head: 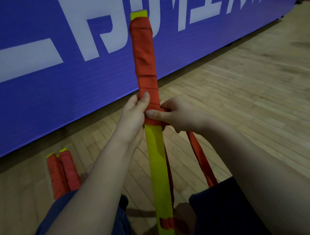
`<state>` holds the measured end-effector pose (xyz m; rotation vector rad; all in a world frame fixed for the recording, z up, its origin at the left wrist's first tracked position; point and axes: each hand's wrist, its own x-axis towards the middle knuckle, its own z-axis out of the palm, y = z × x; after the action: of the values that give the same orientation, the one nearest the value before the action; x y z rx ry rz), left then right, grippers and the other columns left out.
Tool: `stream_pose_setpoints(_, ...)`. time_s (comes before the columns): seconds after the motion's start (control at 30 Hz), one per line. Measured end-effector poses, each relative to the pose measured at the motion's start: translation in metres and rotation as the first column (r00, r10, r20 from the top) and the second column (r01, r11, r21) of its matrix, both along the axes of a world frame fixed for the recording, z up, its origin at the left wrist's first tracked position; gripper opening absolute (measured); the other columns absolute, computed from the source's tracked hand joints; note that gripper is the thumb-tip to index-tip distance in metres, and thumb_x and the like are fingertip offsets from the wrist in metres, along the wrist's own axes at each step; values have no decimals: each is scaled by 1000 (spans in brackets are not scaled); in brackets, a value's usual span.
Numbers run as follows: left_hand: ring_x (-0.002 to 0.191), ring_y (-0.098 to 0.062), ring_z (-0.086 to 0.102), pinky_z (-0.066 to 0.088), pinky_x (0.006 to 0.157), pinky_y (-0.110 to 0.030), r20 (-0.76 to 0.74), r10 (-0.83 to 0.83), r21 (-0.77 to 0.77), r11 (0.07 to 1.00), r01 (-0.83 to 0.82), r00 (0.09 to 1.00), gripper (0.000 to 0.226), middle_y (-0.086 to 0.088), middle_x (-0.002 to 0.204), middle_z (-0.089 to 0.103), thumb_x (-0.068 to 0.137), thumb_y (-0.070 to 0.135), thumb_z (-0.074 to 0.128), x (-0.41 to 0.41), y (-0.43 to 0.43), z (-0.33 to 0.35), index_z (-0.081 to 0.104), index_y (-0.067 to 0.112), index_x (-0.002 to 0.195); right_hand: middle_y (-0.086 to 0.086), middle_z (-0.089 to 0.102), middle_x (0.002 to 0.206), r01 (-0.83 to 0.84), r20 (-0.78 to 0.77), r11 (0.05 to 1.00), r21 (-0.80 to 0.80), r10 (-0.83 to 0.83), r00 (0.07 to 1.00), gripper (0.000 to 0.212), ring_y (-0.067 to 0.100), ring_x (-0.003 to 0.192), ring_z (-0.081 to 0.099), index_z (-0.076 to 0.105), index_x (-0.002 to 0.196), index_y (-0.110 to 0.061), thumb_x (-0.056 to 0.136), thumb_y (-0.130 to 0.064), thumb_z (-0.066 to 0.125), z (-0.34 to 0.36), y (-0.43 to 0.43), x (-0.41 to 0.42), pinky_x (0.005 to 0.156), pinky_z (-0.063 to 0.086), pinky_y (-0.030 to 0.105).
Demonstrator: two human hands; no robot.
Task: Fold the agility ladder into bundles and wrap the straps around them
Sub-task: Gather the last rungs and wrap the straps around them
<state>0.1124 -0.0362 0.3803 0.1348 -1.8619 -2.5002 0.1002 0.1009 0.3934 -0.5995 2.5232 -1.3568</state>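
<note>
A bundle of yellow ladder rungs (158,168) stands upright in front of me, its upper half wound in red strap (144,54). My left hand (134,116) grips the bundle at the lowest wraps, thumb on the strap. My right hand (179,114) pinches the strap where it crosses the bundle. The loose strap (201,158) hangs from under my right hand toward my right knee. The bottom of the bundle rests on the floor between my knees, with short red strap ends showing there.
Two wrapped red bundles (63,173) lie side by side on the wooden floor (241,112) at the left, beside my left knee. A long blue banner (39,73) with white letters runs along the floor behind everything.
</note>
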Motion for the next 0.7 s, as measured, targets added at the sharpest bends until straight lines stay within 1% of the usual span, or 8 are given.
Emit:
stream_pose_setpoints(0.1, 69, -19, 67, 56, 56, -38, -54, 8, 12, 1000, -8, 998, 24, -7, 84, 69, 101, 27, 48, -2, -5, 3, 62, 7, 105, 10, 71, 75, -79, 89, 993, -82, 86, 992, 28, 9, 48, 56, 69, 86, -3, 93, -30, 64, 9, 9, 2, 46, 48, 20)
stream_pose_setpoints(0.17, 69, -17, 67, 56, 57, -34, -71, 28, 8, 1000, -28, 997, 23, -6, 85, 70, 101, 26, 49, -4, -8, 5, 62, 7, 106, 12, 74, 83, -91, 117, 992, -89, 101, 988, 29, 17, 55, 59, 70, 93, 1, 93, -28, 65, 12, 16, -1, 51, 51, 24)
stream_pose_setpoints(0.2, 70, -16, 68, 56, 59, -33, -83, 41, 8, 999, -41, 996, 22, -6, 85, 72, 101, 25, 50, -6, -9, 5, 63, 7, 106, 13, 74, 83, -88, 124, 993, -82, 98, 988, 29, 19, 55, 60, 69, 94, 2, 92, -27, 66, 13, 19, -2, 50, 51, 24)
stream_pose_setpoints(0.33, 70, -15, 67, 56, 64, -29, -76, 76, 69, 995, -71, 994, 22, -8, 80, 72, 101, 21, 49, -7, -11, 8, 63, 3, 104, 8, 66, 61, -89, 110, 992, -94, 99, 989, 24, 15, 44, 54, 64, 85, -5, 95, -26, 62, 14, 26, -4, 44, 43, 23)
stream_pose_setpoints(0.5, 78, -23, 66, 56, 79, -39, -39, 17, 143, 990, -11, 999, 30, -11, 81, 69, 101, 27, 46, -5, -13, 11, 63, 2, 100, 2, 57, 49, -109, 53, 985, -133, 117, 992, 28, 11, 35, 42, 61, 87, -5, 98, -30, 56, 14, 21, -2, 38, 34, 19)
stream_pose_setpoints(0.53, 77, -22, 66, 56, 77, -39, -28, 10, 168, 986, -5, 1000, 32, -11, 80, 68, 101, 28, 46, -5, -14, 12, 63, 1, 100, 2, 56, 48, -107, 47, 985, -134, 114, 992, 30, 11, 35, 41, 61, 84, -5, 97, -32, 57, 14, 21, -2, 37, 33, 19)
stream_pose_setpoints(0.63, 65, -16, 68, 57, 60, -30, 23, 16, 294, 956, -22, 1000, 33, -8, 78, 70, 102, 30, 44, -5, -19, 17, 61, 1, 104, 2, 55, 48, -123, 52, 978, -167, 133, 990, 32, 11, 36, 41, 59, 74, -8, 94, -32, 60, 13, 22, -3, 37, 33, 18)
stream_pose_setpoints(0.7, 62, -15, 67, 57, 57, -27, 47, 17, 361, 932, -33, 999, 32, -7, 76, 72, 102, 30, 44, -5, -22, 19, 60, 3, 106, 2, 56, 51, -144, 65, 969, -200, 160, 985, 29, 10, 37, 41, 58, 72, -8, 93, -28, 62, 11, 22, -5, 37, 33, 18)
